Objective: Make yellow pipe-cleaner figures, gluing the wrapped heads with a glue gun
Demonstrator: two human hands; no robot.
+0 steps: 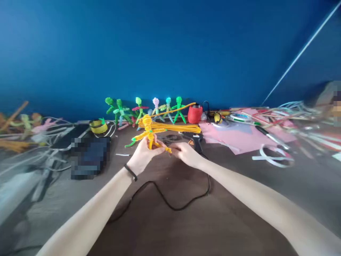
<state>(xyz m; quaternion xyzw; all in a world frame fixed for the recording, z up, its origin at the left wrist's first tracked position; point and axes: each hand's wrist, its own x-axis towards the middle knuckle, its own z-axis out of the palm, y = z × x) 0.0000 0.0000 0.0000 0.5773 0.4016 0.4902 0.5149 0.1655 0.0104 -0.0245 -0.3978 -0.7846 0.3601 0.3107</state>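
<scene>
A yellow pipe-cleaner figure (146, 122) with green bits at its arms and waist is held up over the table by my left hand (142, 153), whose fingers are closed round its lower body. My right hand (183, 153) pinches at the tip of the figure's yellow leg, which points to the right; the exact grip is partly hidden by the fingers. One long yellow strand runs from near the figure's head up to the right. Just behind lies a bundle of yellow pipe cleaners (181, 128).
Several coloured pipe-cleaner figures (179, 106) stand along the blue wall. A red container (195, 114), a glue gun (196, 140) and pink sheets (234, 137) lie right of centre. A black cable (173, 208) crosses in front. A dark phone-like slab (92, 158) and yellow tape (98, 127) lie left.
</scene>
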